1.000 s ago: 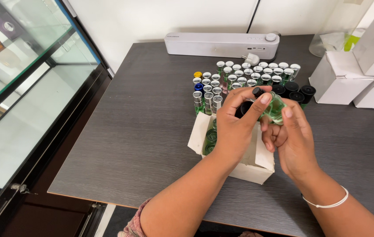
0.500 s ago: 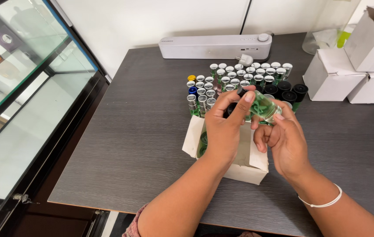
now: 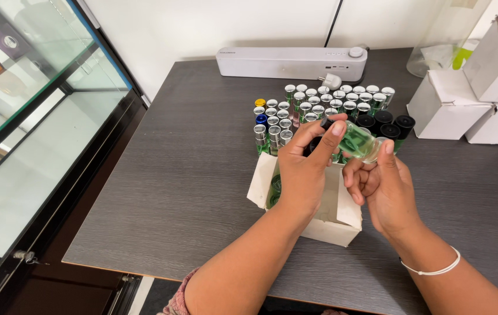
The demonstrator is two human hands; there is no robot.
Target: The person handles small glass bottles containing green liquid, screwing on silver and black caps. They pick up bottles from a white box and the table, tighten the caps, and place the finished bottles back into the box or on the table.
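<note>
The small green bottle is held tilted above the open white box, base clasped by the right hand, cap end pinched by the left hand.

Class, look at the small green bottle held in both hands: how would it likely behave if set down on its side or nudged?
The green bottle looks round and smooth, so on its side it would probably roll across the flat table. It seems to be clear glass, likely fragile if dropped. Both the left hand and right hand grip it, suggesting slipperiness.
</note>
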